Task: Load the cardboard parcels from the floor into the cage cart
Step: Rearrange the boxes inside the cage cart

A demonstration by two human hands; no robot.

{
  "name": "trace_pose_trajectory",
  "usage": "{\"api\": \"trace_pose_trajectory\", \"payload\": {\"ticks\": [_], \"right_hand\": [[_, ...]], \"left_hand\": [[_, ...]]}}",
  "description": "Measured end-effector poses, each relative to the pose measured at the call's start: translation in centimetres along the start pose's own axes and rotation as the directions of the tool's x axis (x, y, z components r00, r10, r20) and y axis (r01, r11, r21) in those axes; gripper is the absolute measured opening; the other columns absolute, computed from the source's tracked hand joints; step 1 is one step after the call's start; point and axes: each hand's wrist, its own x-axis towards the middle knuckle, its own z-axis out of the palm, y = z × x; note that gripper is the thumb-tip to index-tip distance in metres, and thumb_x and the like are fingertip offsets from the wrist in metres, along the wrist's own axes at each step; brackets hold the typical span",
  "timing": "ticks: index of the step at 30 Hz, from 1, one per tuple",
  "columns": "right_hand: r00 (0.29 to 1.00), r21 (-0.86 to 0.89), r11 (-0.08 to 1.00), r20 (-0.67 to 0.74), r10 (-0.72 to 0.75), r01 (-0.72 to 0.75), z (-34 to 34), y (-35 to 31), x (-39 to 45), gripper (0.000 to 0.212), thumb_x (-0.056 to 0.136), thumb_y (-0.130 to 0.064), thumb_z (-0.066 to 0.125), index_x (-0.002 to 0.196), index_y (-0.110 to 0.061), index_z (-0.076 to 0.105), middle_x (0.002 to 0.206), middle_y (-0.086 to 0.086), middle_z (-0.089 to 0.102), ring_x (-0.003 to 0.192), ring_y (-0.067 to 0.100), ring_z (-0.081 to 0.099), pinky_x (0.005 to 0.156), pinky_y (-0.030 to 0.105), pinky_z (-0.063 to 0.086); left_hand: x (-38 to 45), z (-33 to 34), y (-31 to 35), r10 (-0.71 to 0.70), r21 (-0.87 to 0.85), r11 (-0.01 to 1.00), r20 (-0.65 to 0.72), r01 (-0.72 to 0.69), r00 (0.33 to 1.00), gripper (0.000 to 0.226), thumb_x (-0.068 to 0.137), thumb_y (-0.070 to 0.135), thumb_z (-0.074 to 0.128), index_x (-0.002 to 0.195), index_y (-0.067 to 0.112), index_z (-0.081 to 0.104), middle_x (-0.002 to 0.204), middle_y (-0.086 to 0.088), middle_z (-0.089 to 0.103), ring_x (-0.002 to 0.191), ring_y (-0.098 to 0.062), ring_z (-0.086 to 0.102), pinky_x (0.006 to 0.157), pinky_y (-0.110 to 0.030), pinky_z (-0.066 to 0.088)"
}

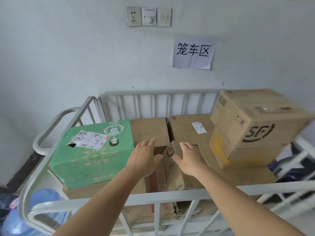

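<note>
Both my arms reach over the near rail of the grey metal cage cart (129,196). A small, worn brown cardboard parcel (172,165) stands tilted in the middle of the cart among other boxes. My left hand (144,158) is on its left side and my right hand (186,157) on its right. Both hands have their fingers spread and sit just beside the parcel; neither clearly grips it. A green printed box (90,155) lies at the left of the cart. Two stacked brown boxes (250,126) stand at the right, and flat brown boxes (187,128) fill the back.
The cart stands against a white wall bearing a paper sign (193,52) and wall sockets (148,17). A blue water bottle (27,217) stands on the floor at the cart's lower left. Another metal frame (303,155) is blurred at the right edge.
</note>
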Motion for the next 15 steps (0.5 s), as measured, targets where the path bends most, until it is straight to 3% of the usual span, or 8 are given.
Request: {"api": "trace_pose_trajectory", "payload": {"ticks": [6,11,15], "right_hand": [[0.992,0.010,0.994,0.067,0.103,-0.104,0.0,6.7,3.1,0.066,0.100,-0.040,0.045,0.154,-0.016,0.018,0.160,-0.001,0.019,0.143,0.024,0.026,0.112,0.039,0.031],[0.973,-0.024,0.988,0.170,0.153,-0.151,0.6,12.5,8.4,0.048,0.101,-0.034,0.042,0.142,-0.010,0.034,0.151,0.005,0.033,0.132,0.028,0.038,0.101,0.039,0.040],[0.949,-0.030,0.988,0.276,0.155,-0.152,2.0,15.7,12.4,0.052,0.102,-0.032,0.040,0.148,-0.010,0.029,0.153,0.006,0.031,0.135,0.028,0.036,0.103,0.040,0.038]], "left_hand": [[5.0,5.7,3.5,-0.011,0.037,0.999,0.184,0.005,0.983,0.066,0.095,0.039,0.048,0.151,0.018,0.021,0.150,-0.004,0.034,0.138,-0.025,0.031,0.109,-0.039,0.033],[10.6,10.9,5.4,-0.106,0.051,0.994,0.293,0.095,0.950,0.058,0.096,0.036,0.045,0.147,0.016,0.027,0.143,-0.005,0.041,0.130,-0.025,0.039,0.103,-0.039,0.040],[14.4,14.8,5.8,-0.199,0.056,0.980,0.342,0.192,0.918,0.062,0.096,0.035,0.045,0.151,0.021,0.019,0.147,-0.004,0.037,0.131,-0.026,0.041,0.102,-0.041,0.043]]}}
